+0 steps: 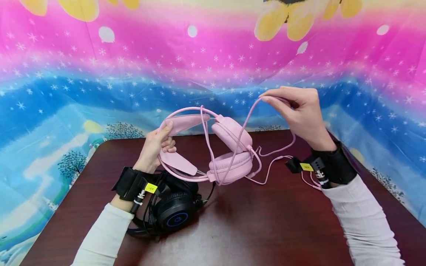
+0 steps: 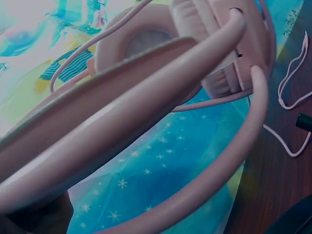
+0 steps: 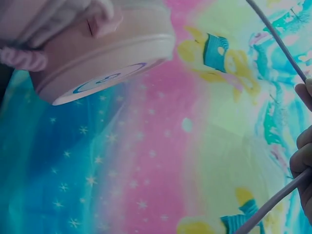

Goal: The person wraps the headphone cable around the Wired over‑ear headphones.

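The right hand (image 1: 301,111) is raised above the far right part of the bench (image 1: 253,229), and its grip is closed in a pinch: the pink cable (image 1: 244,127) is held between thumb and fingertips, with the remaining fingers curled loosely behind. In the right wrist view the cable (image 3: 275,200) is seen passing under the curled fingers (image 3: 303,161). The left hand (image 1: 156,146) is closed round the band of the pink headset (image 1: 213,147), the thumb laid on top and the fingers wrapped beneath, so the headset is held clear of the bench above its middle, toward the far edge.

The cable is looped over the band and round the ear cups, then trails down to the bench by the right wrist. To wind or unwind it cleanly, the cable is best kept lightly taut and guided by the pinch rather than pulled, while the band is held steady. A sharp tug is judged likely to strain the joint where the cable enters the ear cup. A black headset (image 1: 174,212) lies on the bench under the left wrist, near the left edge.
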A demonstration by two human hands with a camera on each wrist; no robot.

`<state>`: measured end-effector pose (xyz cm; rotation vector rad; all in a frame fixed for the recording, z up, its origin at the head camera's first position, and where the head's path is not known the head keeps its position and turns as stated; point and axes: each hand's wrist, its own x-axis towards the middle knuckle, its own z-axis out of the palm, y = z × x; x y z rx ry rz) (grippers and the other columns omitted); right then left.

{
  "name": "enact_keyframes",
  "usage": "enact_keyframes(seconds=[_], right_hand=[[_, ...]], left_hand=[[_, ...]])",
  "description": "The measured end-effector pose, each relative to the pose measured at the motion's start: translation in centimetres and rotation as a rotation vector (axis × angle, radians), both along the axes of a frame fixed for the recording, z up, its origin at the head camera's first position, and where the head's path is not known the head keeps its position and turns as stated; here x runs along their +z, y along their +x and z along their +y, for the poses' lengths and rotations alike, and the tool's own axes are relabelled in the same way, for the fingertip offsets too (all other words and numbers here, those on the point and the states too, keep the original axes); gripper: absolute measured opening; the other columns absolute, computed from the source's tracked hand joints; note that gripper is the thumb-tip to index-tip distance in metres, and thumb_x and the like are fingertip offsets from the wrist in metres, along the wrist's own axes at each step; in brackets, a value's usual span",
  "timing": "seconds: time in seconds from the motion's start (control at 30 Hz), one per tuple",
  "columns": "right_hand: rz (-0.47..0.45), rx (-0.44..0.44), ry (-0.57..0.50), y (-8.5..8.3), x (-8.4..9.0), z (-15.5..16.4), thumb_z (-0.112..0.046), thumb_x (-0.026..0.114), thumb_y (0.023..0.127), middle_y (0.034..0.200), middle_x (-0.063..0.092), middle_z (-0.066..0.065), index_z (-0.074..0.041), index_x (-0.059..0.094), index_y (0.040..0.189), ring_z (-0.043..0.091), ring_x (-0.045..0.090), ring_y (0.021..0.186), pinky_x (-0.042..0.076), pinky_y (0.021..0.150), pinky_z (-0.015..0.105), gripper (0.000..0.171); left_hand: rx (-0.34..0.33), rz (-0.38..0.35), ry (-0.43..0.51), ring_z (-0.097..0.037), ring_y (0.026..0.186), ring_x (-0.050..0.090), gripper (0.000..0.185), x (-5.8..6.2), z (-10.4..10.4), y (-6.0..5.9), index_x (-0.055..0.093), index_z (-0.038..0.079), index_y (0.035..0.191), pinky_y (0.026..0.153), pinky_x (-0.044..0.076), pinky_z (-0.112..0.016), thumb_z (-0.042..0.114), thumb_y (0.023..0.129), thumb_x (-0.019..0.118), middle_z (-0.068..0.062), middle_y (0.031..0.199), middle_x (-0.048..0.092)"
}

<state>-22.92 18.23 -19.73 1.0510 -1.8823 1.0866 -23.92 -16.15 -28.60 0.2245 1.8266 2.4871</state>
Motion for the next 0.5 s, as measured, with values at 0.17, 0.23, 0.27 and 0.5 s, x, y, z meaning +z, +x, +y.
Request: enact_keyframes(seconds=[0.17,0.23,0.27,0.5], right_hand=[[-0.087,0.016,0.031,-1.1,-0.2,-0.8,-0.048,0.070,0.098,0.068,0.039,-0.010,0.016,0.076,0.108,0.010,0.023,0.063,0.018,0.062,0.029,0.066],[-0.144,0.024,0.017,-1.4,-0.4,-1.0,-0.049,0.073,0.096,0.066,0.035,-0.007,0.016,0.076,0.107,0.011,0.022,0.062,0.017,0.061,0.031,0.065],[-0.179,0.023,0.003,-1.6,-0.5,-1.0,-0.050,0.074,0.094,0.065,0.035,-0.007,0.015,0.077,0.105,0.011,0.021,0.061,0.017,0.061,0.031,0.067],[-0.340,0.011,-0.057,-2.3,-1.3,-1.8,-0.039,0.081,0.089,0.065,0.035,-0.010,0.003,0.080,0.094,0.012,0.023,0.063,0.021,0.063,0.033,0.042]], left_hand=[[-0.073,0.027,0.000,-0.002,0.052,0.027,0.033,-0.3,0.0,0.2,0.044,0.016,0.087,0.057,0.033,-0.015,0.023,0.119,0.038,0.009,0.059,0.024],[-0.104,0.050,0.010,-0.003,0.053,0.025,0.032,-0.5,-0.1,0.4,0.049,0.016,0.088,0.057,0.032,-0.016,0.027,0.118,0.043,0.008,0.059,0.023],[-0.120,0.060,0.017,-0.004,0.053,0.024,0.032,-0.6,-0.2,0.4,0.050,0.016,0.088,0.057,0.032,-0.016,0.030,0.117,0.047,0.007,0.059,0.022],[-0.230,0.094,0.048,-0.006,0.054,0.021,0.036,-0.7,-0.2,0.5,0.055,0.019,0.089,0.058,0.029,-0.016,0.047,0.106,0.068,0.004,0.062,0.018]])
